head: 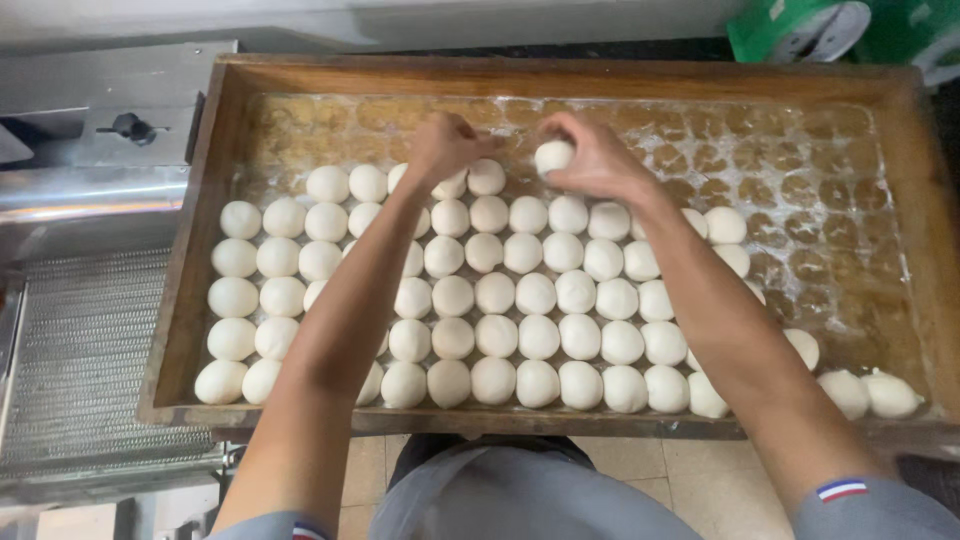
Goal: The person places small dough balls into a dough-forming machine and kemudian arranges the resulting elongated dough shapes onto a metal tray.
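Steel machinery point(100, 150) stood at the left, with a mesh belt point(90, 360) below it, and tiled floor point(700, 485) showed under the near edge. Biggest of all was the wooden tray point(560, 75), its floured bottom marked with round prints where the far right part lay bare. Rows of dough balls point(520, 300) filled the left and middle of the tray, touching or nearly so, while two looser ones point(870, 392) sat at the near right corner. Both arms reached over the rows to the far edge of the dough (grey sleeves at the elbows, one with a striped band). The right hand point(600, 160) held a dough ball point(553, 156) just above the far row, its fingers curled closed around it. The left hand point(445, 145) hovered just beside it, over the far row near another ball point(487, 177), fingers bunched together; whether they pinched anything, I could not tell.
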